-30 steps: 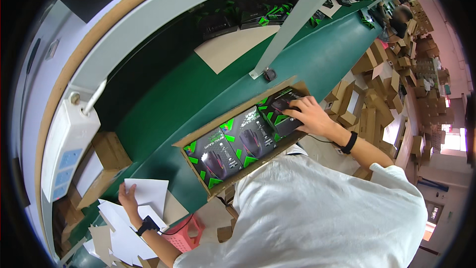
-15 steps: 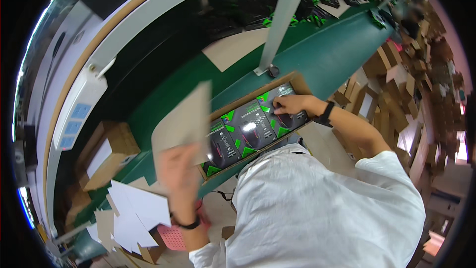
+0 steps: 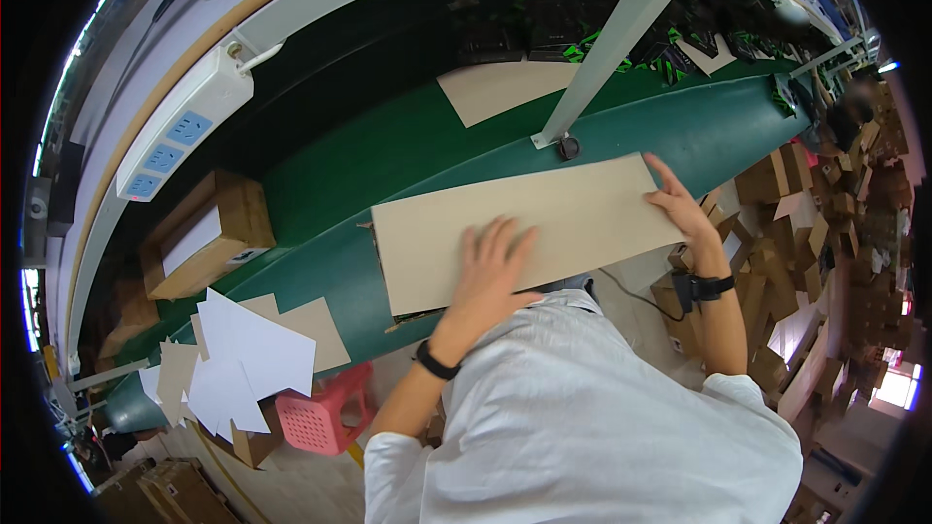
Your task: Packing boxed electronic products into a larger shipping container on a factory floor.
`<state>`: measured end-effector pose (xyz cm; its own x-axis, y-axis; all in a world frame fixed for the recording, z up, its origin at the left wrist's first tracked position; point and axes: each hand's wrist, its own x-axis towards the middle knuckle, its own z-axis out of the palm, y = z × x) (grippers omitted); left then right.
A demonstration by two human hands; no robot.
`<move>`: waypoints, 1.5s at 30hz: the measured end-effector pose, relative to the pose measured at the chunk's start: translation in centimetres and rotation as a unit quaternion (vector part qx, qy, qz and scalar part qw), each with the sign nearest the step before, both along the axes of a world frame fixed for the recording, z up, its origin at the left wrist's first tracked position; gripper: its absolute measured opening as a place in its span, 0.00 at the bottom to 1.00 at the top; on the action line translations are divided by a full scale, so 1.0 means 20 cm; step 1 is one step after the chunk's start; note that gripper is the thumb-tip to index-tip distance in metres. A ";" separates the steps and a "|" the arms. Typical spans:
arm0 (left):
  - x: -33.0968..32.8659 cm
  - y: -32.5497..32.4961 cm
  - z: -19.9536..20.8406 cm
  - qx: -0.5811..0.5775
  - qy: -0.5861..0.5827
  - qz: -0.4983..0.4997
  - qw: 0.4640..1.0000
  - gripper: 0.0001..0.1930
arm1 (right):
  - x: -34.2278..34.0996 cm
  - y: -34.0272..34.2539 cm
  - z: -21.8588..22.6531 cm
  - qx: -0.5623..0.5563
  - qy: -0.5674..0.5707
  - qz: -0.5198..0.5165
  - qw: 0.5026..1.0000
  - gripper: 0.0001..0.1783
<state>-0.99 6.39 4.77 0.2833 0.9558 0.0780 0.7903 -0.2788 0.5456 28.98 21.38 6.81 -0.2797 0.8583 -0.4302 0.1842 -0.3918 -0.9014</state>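
A long beige cardboard sheet [image 3: 573, 209] lies over the top of the open carton [image 3: 422, 315], whose edge shows only along the sheet's left end and front. My left hand [image 3: 493, 272] rests on the sheet's near side, fingers spread and pressed flat. At the sheet's right end, my right hand [image 3: 677, 202] has its thumb and fingers apart, touching that edge. The dark boxes with green marks inside the carton are hidden beneath the sheet.
A green bench [image 3: 660, 126] carries the carton, with a metal post [image 3: 621, 49] behind it. Several white and beige sheets [image 3: 248, 349] lie at the left, near a pink stool [image 3: 325, 417]. A brown box [image 3: 214, 233] stands farther back. Cardboard boxes [image 3: 777, 262] crowd the floor at right.
The cardboard sheet, held up in my left hand before, now lies across the carton and covers the dark boxes. My right hand has moved from those boxes to the sheet's right end.
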 end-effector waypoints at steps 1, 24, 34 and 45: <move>-0.06 -0.04 0.01 0.015 0.026 0.007 1.000 0.39 | 0.03 -0.02 0.06 0.000 0.040 -0.061 0.997 0.28; -0.35 0.06 -0.21 0.101 0.084 0.017 0.991 0.23 | 0.36 -0.02 -0.04 0.016 -0.312 0.046 0.949 0.16; -0.49 -0.29 -0.33 -0.148 0.197 0.110 0.963 0.21 | -0.04 0.00 -0.21 0.041 -0.362 0.209 0.907 0.14; -0.46 -0.35 -0.18 0.076 0.230 0.504 0.829 0.22 | 0.01 -0.17 -0.31 0.389 -0.552 0.144 0.723 0.51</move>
